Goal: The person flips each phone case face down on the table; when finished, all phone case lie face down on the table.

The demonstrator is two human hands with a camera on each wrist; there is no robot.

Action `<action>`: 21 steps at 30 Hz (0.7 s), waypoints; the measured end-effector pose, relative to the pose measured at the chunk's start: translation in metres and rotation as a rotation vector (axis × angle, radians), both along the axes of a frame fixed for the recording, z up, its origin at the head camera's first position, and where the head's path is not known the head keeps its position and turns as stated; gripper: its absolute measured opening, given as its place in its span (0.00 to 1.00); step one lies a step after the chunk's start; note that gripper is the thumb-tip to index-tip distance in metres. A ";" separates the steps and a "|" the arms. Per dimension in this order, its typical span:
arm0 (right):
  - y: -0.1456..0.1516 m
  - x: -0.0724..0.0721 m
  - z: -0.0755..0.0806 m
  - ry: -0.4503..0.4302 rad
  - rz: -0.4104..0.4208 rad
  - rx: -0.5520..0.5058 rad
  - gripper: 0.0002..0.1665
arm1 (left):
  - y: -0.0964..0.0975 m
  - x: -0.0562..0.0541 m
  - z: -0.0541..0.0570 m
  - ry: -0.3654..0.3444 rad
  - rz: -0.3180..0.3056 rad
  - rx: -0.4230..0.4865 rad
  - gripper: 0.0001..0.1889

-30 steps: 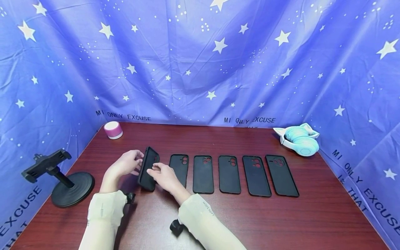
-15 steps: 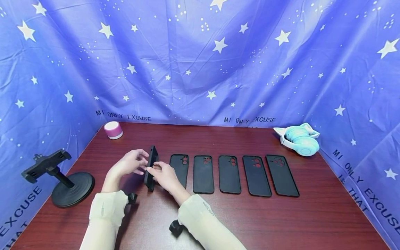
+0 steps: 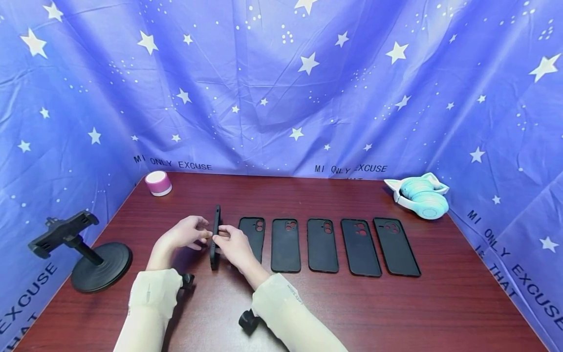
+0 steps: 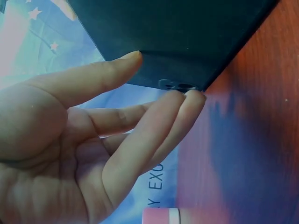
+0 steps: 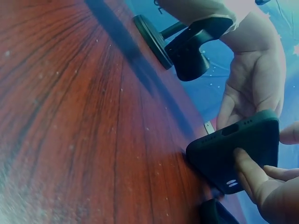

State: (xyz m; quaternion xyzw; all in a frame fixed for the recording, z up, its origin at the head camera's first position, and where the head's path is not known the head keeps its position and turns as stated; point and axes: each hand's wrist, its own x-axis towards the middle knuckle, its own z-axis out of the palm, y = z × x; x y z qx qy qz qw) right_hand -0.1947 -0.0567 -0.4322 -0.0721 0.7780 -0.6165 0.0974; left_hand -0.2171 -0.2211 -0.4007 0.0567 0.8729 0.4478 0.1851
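Note:
A black phone case (image 3: 215, 254) stands on its long edge on the table, almost edge-on in the head view. My right hand (image 3: 236, 248) holds it from the right, the thumb (image 5: 243, 161) on its face in the right wrist view. From the left, my left hand (image 3: 184, 233) reaches to it with loosely bent fingers. The left wrist view shows the left thumb (image 4: 133, 58) at the case's dark face and other fingertips by the camera cutout (image 4: 177, 86). The port end (image 5: 229, 130) faces the right wrist camera.
Several black phone cases lie in a row to the right, the nearest case (image 3: 252, 230) partly behind my right hand. A phone stand (image 3: 98, 266) is at left, a pink-and-white round object (image 3: 159, 184) at back left, and cat-ear headphones (image 3: 424, 198) at back right.
The phone case has turned from a slant to nearly edge-on and shifted slightly right. My left hand has followed it rightward; my right hand stays nearly in place.

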 end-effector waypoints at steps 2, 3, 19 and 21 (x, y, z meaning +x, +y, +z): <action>0.001 0.000 0.000 -0.007 -0.005 -0.031 0.23 | 0.001 -0.001 -0.002 -0.013 0.013 -0.011 0.26; 0.001 0.000 -0.001 -0.014 -0.005 -0.050 0.24 | 0.001 -0.001 -0.002 -0.018 0.018 -0.016 0.27; 0.013 -0.001 -0.005 -0.024 -0.027 0.019 0.34 | 0.000 -0.003 -0.006 -0.032 0.059 -0.077 0.28; 0.014 -0.003 -0.009 0.016 -0.015 0.078 0.32 | -0.001 -0.003 -0.006 -0.028 0.047 -0.088 0.29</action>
